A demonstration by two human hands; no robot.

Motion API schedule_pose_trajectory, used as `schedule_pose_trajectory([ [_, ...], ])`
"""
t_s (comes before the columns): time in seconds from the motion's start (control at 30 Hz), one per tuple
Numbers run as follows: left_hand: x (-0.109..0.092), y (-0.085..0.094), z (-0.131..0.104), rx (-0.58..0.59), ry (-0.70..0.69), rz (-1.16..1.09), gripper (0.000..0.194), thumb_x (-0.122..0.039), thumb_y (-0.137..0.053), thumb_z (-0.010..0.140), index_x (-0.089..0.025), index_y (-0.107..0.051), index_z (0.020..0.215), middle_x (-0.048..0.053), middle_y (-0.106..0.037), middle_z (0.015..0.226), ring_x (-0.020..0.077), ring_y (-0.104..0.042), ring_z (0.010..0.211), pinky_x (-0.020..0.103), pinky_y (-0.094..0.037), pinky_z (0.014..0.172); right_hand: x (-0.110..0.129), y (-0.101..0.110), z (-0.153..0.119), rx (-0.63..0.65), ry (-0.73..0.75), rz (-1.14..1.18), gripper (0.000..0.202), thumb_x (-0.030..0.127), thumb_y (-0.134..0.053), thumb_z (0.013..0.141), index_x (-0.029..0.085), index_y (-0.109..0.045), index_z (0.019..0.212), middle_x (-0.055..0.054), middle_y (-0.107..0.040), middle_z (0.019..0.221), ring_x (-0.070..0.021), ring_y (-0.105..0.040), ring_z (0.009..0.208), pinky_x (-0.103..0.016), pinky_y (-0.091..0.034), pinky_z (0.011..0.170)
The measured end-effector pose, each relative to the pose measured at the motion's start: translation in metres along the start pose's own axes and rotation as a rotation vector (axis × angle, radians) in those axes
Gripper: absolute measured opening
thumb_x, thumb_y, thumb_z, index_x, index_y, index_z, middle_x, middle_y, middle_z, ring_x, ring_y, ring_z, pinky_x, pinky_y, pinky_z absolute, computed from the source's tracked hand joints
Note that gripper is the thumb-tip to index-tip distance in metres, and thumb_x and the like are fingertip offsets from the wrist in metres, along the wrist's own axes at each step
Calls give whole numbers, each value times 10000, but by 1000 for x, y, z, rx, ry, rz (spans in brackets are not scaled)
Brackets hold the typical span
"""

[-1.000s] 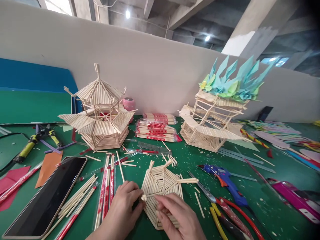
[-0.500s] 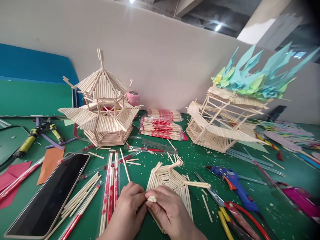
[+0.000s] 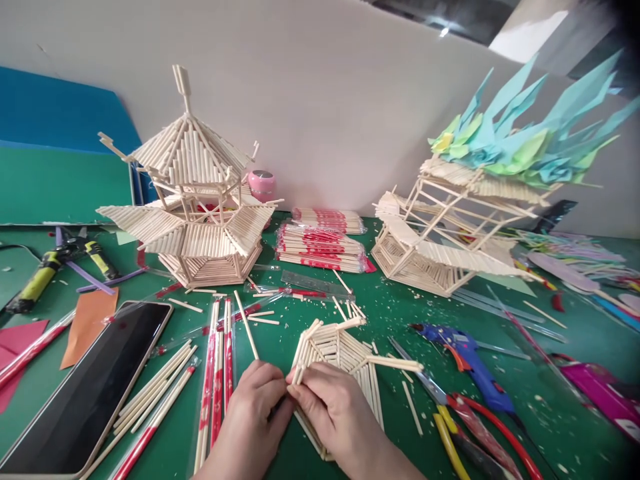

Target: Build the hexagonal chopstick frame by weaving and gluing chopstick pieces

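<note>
My right hand [image 3: 345,417] is closed in a pinch on a small bundle of short wooden sticks [image 3: 299,375], its ends tilted up. My left hand [image 3: 254,417] is closed beside it, fingertips meeting the right hand's; what it grips is hidden. One thin stick [image 3: 245,323] runs up from behind my left knuckles; whether it is held or lies on the table I cannot tell. Below and behind my right hand sits a partly built many-sided stick panel [image 3: 340,350], with a stick arm [image 3: 395,363] jutting out to the right.
Left stand a stick pagoda [image 3: 193,200], a phone [image 3: 95,387] and loose sticks [image 3: 157,387]. Packs of sticks [image 3: 320,247] lie at the back. Rightward are a blue glue gun [image 3: 470,360], scissors [image 3: 430,383], red-handled pliers [image 3: 495,433] and a paper-topped stick model [image 3: 450,247].
The bundle in my right hand has turned from pointing at me to tilting upward. Both hands stay together at nearly the same place. The view has tipped slightly down.
</note>
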State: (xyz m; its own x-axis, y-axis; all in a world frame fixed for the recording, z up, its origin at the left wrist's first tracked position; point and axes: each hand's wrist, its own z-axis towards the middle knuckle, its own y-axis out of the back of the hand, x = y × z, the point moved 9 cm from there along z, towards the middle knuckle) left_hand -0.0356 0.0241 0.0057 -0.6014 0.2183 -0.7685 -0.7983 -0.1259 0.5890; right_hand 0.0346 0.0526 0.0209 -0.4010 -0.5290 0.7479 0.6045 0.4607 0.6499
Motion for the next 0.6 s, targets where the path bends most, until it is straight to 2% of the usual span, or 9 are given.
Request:
schedule_pose_trajectory([
  [0.6,4,-1,2,57,119,-5,195,-100,-507,767,-159,-623,621,48,-590,669,181,-548,670,276,-472,587,-3,0,-7,-49,-21,0,229,206,-398,884,175,-605,790,-37,-615,728,-159,-563,709,-264,-430,655],
])
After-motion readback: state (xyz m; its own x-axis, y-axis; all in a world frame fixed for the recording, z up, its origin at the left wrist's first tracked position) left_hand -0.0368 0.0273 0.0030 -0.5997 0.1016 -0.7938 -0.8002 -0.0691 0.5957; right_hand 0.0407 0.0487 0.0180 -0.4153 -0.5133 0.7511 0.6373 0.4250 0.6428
